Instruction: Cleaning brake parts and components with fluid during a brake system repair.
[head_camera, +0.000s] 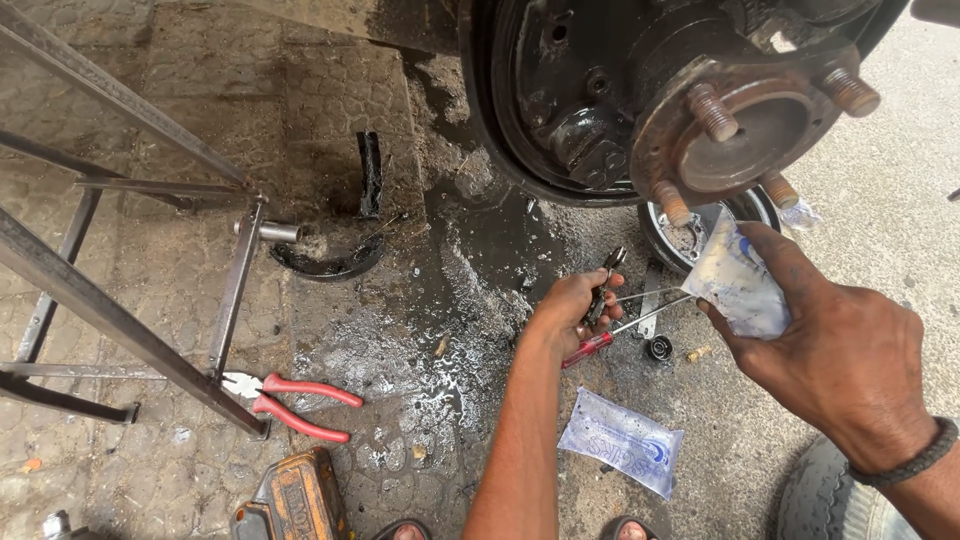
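Observation:
My left hand (570, 312) reaches down to the wet ground and is closed around a small pair of pliers (604, 280) and a red-handled screwdriver (592, 346). My right hand (830, 340) holds up a small clear plastic pouch (738, 282) just below a rusty wheel hub (735, 125) with threaded studs. Behind the hub sits a greasy black brake backing plate (560, 90). A thin wire or spring (650, 296) lies between my two hands.
A second plastic pouch (622, 440) lies on the ground near my feet. Red-handled pliers (290, 402) rest beside a metal frame stand (150, 300). Two brake shoes (345, 240) lie on the paving. An orange tool (295, 497) sits at the bottom, a round drum part (690, 235) under the hub.

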